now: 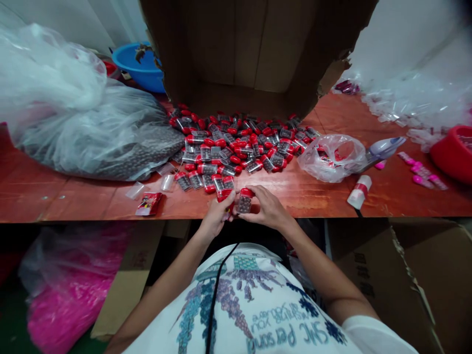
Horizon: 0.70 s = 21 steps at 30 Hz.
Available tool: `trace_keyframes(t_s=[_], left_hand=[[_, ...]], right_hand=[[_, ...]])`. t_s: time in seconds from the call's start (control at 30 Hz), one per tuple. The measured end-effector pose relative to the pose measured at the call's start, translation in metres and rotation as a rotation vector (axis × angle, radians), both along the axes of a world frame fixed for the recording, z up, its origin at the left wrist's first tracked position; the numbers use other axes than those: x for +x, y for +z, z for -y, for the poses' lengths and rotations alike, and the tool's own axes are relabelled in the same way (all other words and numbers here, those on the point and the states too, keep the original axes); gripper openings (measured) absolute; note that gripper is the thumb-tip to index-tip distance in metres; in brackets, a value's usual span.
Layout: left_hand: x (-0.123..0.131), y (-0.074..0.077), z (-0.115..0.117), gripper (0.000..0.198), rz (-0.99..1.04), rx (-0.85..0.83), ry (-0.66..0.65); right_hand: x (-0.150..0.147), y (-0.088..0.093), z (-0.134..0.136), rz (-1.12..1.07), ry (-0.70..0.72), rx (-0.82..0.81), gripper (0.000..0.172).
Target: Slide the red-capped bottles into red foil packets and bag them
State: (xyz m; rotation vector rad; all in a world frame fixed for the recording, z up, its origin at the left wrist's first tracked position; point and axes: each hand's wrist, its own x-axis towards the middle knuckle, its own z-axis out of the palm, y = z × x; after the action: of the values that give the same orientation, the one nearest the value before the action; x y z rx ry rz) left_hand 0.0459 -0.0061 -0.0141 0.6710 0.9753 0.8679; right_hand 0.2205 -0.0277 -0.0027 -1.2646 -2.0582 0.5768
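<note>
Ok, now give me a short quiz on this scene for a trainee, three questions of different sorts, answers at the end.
1. Which thing does the right hand hold?
A) a spoon
B) a red-capped bottle
C) a pair of scissors

2. True or false: the blue basin is to the left of the open cardboard box.

3. Fill the gap: the big plastic bag on the left side of the table contains many small, round ____.

Key:
1. B
2. True
3. dark beads

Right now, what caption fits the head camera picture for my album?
Left hand grips something red, right hand a red-capped bottle, near a heap of similar bottles.
</note>
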Motion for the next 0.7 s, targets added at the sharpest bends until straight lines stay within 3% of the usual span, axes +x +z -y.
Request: trace_keyframes(t_s=[0.17,0.33,0.7], left_hand=[[0.0018,-0.0019,0.0021,0.041,0.033,-0.057,-0.127],[0.0034,-0.0054,0.0048,0.034,0.031,-0.017,-0.025],[0.0045,-0.0045,0.0089,0.035,0.054,0.045,-0.027]], right_hand=[[-0.0039,0.0011,0.0026,0.021,-0.026,0.039,0.067],[-0.0036,0.0048,0.0031,0.116,0.023,0.073,0.077],[-0.0041,0.0018,-0.0003,0.103,0.042,0.142,0.06]])
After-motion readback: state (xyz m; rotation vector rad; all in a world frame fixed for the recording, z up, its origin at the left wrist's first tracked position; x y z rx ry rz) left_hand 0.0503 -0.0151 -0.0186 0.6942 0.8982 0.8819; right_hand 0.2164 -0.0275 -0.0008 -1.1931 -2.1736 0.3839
